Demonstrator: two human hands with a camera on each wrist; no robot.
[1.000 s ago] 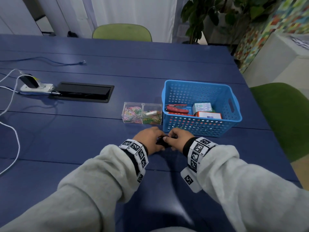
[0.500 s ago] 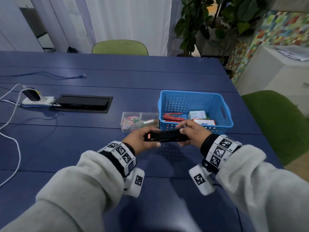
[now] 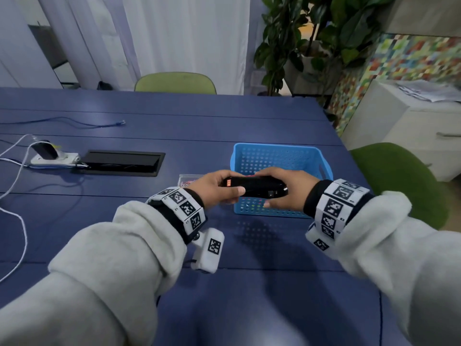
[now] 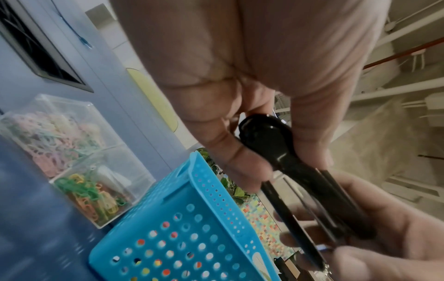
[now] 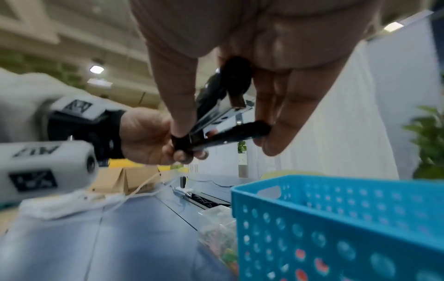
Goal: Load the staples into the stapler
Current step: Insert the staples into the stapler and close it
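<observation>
Both hands up over the table [image 3: 104,216], holding a black stapler [image 3: 254,187] btwn them, level, just in front of the blue basket [image 3: 279,156]. Left hand [image 3: 212,188] grips the left end, thumb on top, fingers curled under. Right hand [image 3: 289,189] wraps the right end; in the right wrist view its thumb and fingers sit either side of the stapler's metal parts, which look partly spread. Clear box [image 4: 69,157] w/ coloured paper clips sits just left of the basket. No staples seen.
</observation>
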